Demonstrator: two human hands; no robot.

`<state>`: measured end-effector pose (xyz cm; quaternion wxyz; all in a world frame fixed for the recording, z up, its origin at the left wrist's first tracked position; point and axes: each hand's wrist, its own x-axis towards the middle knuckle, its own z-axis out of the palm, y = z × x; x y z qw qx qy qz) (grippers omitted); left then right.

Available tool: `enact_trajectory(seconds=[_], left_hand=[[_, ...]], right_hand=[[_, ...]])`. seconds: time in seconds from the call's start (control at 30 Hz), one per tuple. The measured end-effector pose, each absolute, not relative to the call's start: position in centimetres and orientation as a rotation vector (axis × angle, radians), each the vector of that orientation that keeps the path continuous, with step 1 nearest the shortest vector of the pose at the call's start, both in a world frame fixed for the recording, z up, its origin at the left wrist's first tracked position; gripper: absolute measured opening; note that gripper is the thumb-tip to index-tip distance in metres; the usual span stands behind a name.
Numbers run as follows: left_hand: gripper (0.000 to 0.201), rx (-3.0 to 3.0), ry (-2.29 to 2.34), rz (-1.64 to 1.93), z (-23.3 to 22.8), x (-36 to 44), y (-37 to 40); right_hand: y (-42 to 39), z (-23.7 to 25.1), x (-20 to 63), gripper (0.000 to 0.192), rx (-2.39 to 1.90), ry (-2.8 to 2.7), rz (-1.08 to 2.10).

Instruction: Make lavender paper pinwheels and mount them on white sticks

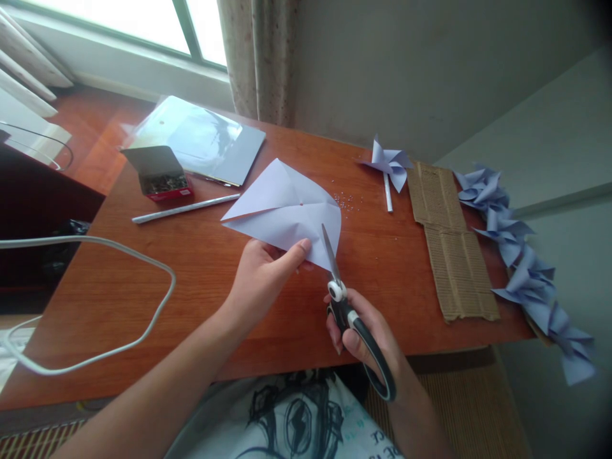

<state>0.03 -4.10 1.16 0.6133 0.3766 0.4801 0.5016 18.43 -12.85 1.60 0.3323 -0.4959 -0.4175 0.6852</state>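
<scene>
wood desk [143,287] by bright window [143,25]

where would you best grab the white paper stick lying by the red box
Probably at its middle, coming from above with the fingers across its width: the white paper stick lies flat on the table, long and thin, with bare wood on both long sides and the red box just behind.

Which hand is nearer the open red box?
Left. The left hand holds the paper, down-right of the red box; the right hand, gripping scissors, is farther right.

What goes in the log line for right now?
left hand: holds paper square | right hand: scissors cutting its corner | nearby: pinwheel, cardboard
</scene>
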Motion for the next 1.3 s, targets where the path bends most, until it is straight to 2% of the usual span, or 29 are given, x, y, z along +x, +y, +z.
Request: enact_trajectory(seconds=[1.3], left_hand=[[0.023, 0.869, 1.195, 1.143, 1.42, -0.06, -4.19]], right_hand=[[-13.26, 1.91, 18.02, 0.059, -1.398, -0.993, 1.724]])
